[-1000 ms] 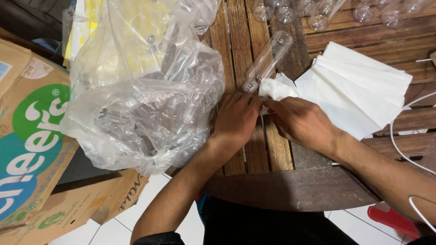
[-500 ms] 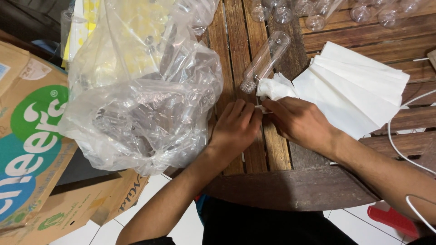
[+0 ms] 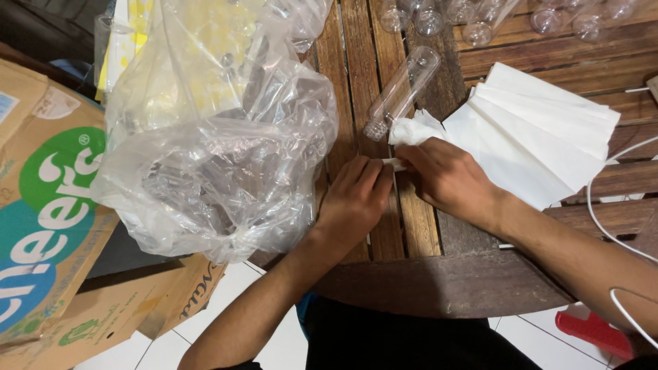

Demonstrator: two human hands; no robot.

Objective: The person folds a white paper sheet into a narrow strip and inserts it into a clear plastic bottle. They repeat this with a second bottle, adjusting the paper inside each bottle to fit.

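Your left hand (image 3: 353, 199) has slid in to pinch the small white paper strip (image 3: 393, 164) with your right hand (image 3: 449, 177), while the clear plastic tube (image 3: 401, 92) at 12 o'clock lies bare.

The clear plastic bag (image 3: 219, 144) runs off the far edge, its contents blurred by crinkled film. The cardboard box (image 3: 48, 199) is cut at the left edge. The small white piece (image 3: 393, 164) pinched between both hands is mostly hidden by fingers.
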